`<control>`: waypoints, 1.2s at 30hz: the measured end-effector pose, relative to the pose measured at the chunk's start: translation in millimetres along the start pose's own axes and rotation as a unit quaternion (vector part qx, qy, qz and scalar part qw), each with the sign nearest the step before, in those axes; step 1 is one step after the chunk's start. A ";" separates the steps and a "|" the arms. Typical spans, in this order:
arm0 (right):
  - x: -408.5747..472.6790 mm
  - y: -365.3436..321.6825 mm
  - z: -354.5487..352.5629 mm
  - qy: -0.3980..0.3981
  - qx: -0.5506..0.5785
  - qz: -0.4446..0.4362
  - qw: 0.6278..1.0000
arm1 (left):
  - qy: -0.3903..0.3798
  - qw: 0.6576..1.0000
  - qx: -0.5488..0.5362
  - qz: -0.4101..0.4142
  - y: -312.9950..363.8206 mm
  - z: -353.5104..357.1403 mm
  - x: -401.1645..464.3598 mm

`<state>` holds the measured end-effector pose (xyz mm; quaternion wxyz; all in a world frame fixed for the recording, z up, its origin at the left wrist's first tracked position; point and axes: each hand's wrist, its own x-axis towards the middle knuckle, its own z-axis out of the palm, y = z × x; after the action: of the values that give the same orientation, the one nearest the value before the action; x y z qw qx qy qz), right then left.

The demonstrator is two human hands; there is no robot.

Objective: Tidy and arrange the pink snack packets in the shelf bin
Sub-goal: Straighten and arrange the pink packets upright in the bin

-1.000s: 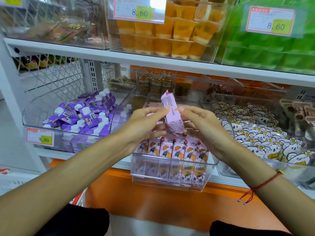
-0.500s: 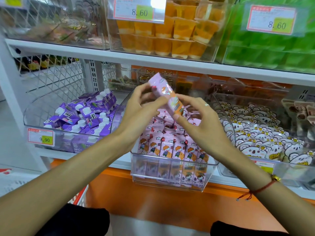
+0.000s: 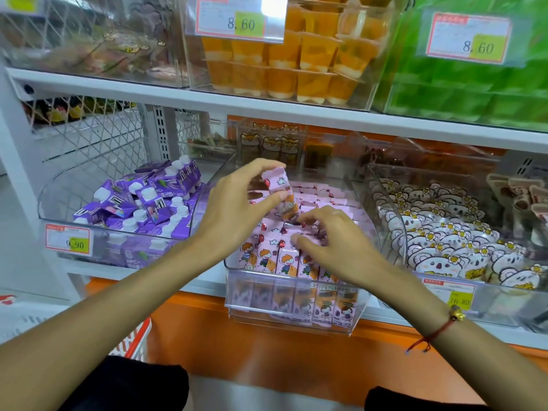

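Pink snack packets (image 3: 299, 256) fill the clear shelf bin (image 3: 293, 317) in the middle of the lower shelf (image 3: 148, 274), standing in upright rows at the front and lying looser toward the back. One packet (image 3: 283, 192) is out of the rows: the left hand (image 3: 237, 209) holds it above the middle of the bin, fingers curled over its top end and thumb pressed against its side, with its long axis tilted, top end up and away, lower end pointing down toward the rows. The right hand (image 3: 332, 241) is lower and nearer the front, fingers bent and their tips resting down among the packet tops just beneath the held packet; whether it pinches one or only parts them I cannot tell. So the held packet lies up and to the left of the right hand, almost touching its fingers, and the spot it would drop into seems to be right where those fingers work. My reading is that the next move depends on turning the packet upright to match its neighbours and lowering it into that spot. Purple cartons (image 3: 142, 203) sit in the bin to the left, white bear-face packs (image 3: 444, 247) in the one to the right.
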<state>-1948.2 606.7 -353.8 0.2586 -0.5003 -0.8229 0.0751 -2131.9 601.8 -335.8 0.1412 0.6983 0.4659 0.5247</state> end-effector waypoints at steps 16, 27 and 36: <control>-5.7 0.7 -1.0 -0.038 -0.020 -0.028 0.999 | -0.247 0.951 0.176 0.058 10.2 7.5 56.2; -5.5 4.0 3.4 -0.014 -0.030 -0.023 0.999 | -0.252 0.905 0.335 0.074 -22.7 12.4 44.7; -6.3 -4.3 -15.7 -0.008 -0.075 -0.056 0.996 | -0.271 0.905 0.304 0.124 -15.0 8.5 29.0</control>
<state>-1941.4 597.0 -341.0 0.2176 -0.4711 -0.8548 0.0024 -2131.7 635.3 -332.1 -0.0239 0.8747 0.4563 0.1616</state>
